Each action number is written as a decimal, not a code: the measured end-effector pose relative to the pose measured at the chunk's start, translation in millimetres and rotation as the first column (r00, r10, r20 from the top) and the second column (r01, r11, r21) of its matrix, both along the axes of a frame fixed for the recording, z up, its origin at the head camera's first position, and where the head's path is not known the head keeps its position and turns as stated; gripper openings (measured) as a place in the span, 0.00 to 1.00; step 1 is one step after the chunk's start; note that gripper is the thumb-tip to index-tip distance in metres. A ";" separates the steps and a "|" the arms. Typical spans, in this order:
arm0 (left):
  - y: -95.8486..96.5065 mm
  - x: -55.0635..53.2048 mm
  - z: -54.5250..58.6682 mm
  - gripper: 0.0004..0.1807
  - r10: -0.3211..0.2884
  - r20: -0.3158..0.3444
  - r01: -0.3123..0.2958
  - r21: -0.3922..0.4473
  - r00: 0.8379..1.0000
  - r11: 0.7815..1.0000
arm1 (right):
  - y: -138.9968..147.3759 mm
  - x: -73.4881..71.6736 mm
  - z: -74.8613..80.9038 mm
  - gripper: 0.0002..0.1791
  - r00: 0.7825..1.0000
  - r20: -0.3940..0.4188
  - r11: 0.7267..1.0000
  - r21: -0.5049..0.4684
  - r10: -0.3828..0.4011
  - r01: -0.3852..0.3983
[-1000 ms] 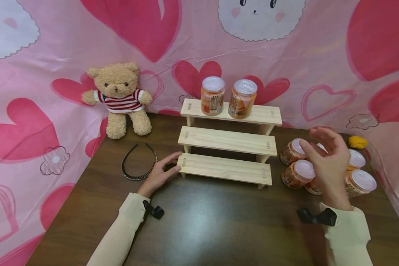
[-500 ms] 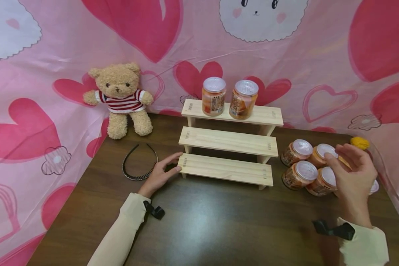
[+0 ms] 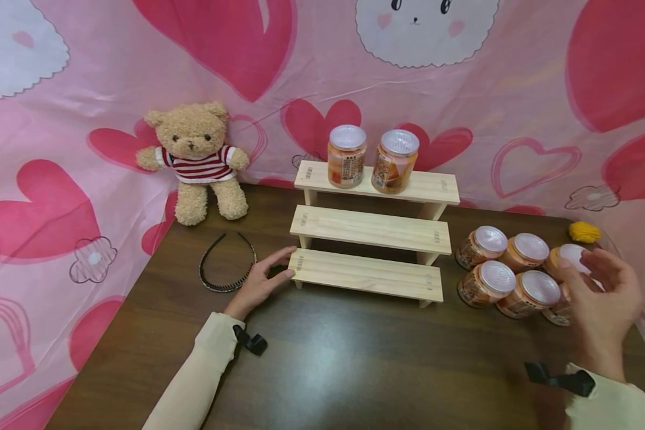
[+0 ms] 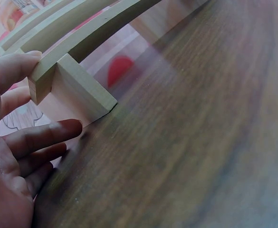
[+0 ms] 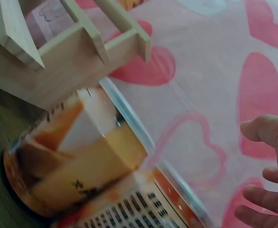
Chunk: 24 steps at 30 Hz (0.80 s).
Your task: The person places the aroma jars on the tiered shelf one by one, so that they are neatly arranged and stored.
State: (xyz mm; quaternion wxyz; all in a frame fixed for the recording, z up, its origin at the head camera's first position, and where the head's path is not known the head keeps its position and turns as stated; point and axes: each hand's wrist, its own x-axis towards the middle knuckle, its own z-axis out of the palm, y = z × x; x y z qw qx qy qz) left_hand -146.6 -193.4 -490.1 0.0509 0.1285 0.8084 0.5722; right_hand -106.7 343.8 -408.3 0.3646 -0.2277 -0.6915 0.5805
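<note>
A three-step pale wooden display shelf [image 3: 371,272] stands on the brown table. My left hand [image 3: 259,283] is at the left end of its lowest step, with thumb and forefinger on the board's end and the other fingers off it in the left wrist view. Two orange fruit jars with clear white lids, a left jar [image 3: 346,156] and a right jar [image 3: 395,161], stand on the top step. Right of the shelf, several like jars [image 3: 486,283] stand in two rows. Over their right end hovers my right hand [image 3: 604,298], fingers apart and holding nothing; it partly hides jars there.
A teddy bear [image 3: 193,158] in a striped shirt sits against the pink heart-printed cloth [image 3: 279,36] at the back left. A black headband [image 3: 206,278] lies left of my left hand. Behind the jars is a small yellow bundle [image 3: 584,232].
My right hand has moved right across the jar group, uncovering the jars nearer the shelf. The left hand stays on the shelf's end, and the jars keep their places.
</note>
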 end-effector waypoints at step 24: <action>0.0 0.7 0.2 0.30 -0.003 -0.022 0.003 0.000 1.000 1.000 | 43.1 17.9 -12.8 0.18 0.996 -0.028 0.973 -0.219 -0.082 0.074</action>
